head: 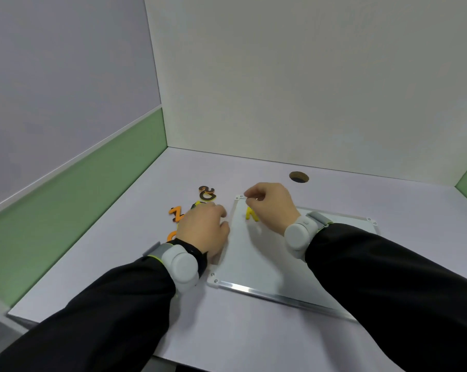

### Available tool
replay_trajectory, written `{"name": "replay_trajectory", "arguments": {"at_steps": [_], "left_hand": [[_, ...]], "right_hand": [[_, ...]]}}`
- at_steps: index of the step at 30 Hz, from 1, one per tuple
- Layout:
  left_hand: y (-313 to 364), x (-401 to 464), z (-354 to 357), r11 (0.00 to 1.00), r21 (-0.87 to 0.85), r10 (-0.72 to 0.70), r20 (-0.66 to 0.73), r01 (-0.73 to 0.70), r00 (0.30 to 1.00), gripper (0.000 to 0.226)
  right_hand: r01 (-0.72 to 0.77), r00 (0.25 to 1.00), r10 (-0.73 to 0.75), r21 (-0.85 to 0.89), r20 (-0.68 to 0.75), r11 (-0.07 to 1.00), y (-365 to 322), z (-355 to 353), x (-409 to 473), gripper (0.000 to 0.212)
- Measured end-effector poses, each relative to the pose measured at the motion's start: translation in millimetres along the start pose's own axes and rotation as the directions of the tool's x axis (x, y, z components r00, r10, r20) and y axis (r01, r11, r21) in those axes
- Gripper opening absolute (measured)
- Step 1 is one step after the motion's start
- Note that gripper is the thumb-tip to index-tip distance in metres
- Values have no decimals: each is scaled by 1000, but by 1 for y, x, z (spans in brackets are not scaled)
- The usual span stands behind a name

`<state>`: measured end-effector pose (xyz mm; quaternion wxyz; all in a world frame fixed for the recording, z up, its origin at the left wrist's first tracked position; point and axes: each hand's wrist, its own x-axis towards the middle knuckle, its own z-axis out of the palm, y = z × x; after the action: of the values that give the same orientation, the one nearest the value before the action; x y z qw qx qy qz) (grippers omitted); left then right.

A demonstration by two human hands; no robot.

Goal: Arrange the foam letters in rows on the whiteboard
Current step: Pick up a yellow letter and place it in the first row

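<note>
Yellow foam letter, prob. an N or K, sat flat on the white, metal-framed whiteboard near its far-left corner, and as far as I could see it was the only piece on the board. So the task was barely started: one letter down, at most the start of a first row, no second row at all.

My right hand hovered just past that letter, over the board's far edge, fingers curled in w/ thumb and forefinger pinched together. Couldn't tell if anything small was in the pinch; nothing coloured showed there.

My left hand lay palm-down on the pale bench just left of the board, over the loose pile, fingers bent. It hid whatever was under it, so I couldn't tell if it had closed on a letter.

Still off the board, all left of it: an orange foam Z, a dark brown-and-orange foam pair, S-like over D-like, an orange curved piece poking out by the left wrist, plus a yellow-green scrap at the fingertips. Approx. five pieces left to move, maybe more under the hand.

My read: early stage, most of the board still bare, and rows would need to run rightward from the yellow letter.
</note>
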<state>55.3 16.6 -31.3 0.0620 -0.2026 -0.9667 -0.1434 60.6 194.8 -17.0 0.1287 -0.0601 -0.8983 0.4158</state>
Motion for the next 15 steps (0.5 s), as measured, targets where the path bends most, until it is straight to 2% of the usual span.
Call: {"name": "replay_trajectory", "arguments": {"at_steps": [5, 9, 15], "left_hand": [[-34, 0, 4, 986, 160, -40, -85, 53, 996, 36], [-37, -1, 6, 986, 158, -42, -100, 58, 994, 43], [-32, 2, 6, 981, 183, -56, -70, 68, 996, 45]], "right_hand": [[81, 990, -78, -23, 115, 996, -19, 28, -5, 21], [90, 982, -86, -19, 170, 996, -25, 43, -11, 25], [84, 958, -52, -101, 281, 991, -26, 49, -16, 33]]}}
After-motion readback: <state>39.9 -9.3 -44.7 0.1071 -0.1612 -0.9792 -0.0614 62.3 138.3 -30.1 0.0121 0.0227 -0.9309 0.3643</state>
